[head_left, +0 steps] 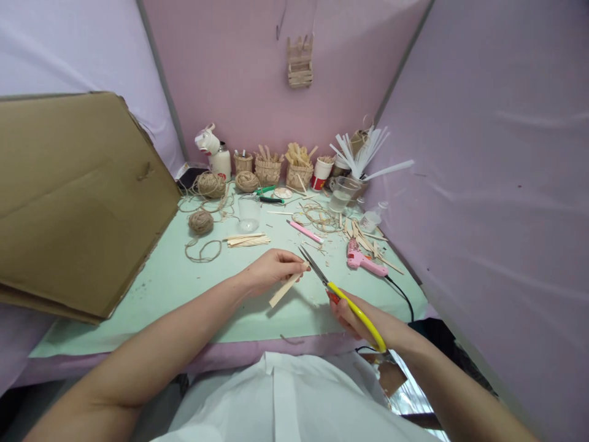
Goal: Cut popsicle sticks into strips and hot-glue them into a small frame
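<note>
Between the thumb and fingers of my left hand [280, 268] is a flat, pale wooden stick [284, 291], its lower end pointing down and toward me. My right hand [346, 312] grips scissors [355, 307] with yellow and red handles. Their blades reach up and left, close beside the stick's upper end at my left fingertips. Whether the blades touch the wood, I cannot tell. Beyond my hands lies a pink pen-like tool [304, 231], with small wood scraps scattered around it. A small stack of wooden sticks [247, 240] rests behind my left hand.
A pink glue gun [365, 260] with a black cord lies at right, near wood pieces [368, 240]. Twine balls [201, 223], a clear plastic cup [249, 213] and green-handled pliers [269, 196] stand farther back. Large cardboard [78, 202] leans at left. Stick-filled baskets [299, 177] line the back.
</note>
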